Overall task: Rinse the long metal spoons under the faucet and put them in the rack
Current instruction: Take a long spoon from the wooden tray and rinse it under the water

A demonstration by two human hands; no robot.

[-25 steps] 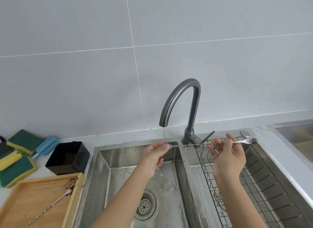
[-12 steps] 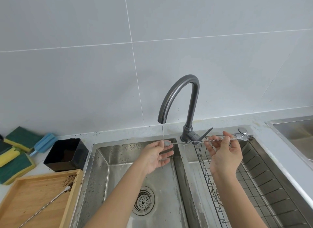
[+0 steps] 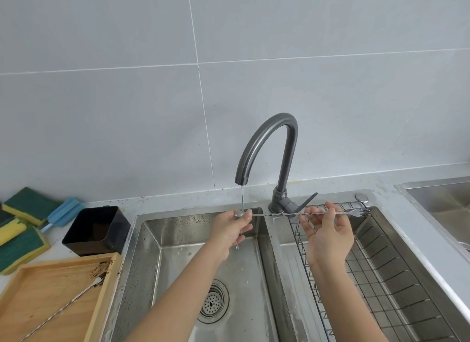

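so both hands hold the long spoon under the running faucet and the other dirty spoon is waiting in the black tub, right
Not quite. In the head view the other spoon lies on the wooden tray, not in the black tub. Both the left hand and right hand do hold the long spoon under the running faucet.

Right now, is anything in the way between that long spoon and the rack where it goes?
Nothing visible is. The long spoon, held level by the left hand and right hand, already reaches over the wire rack, which sits open just below.

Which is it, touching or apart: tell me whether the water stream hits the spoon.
Touching. The head view shows the stream from the faucet landing on the spoon at its bowl end, held by the left hand.
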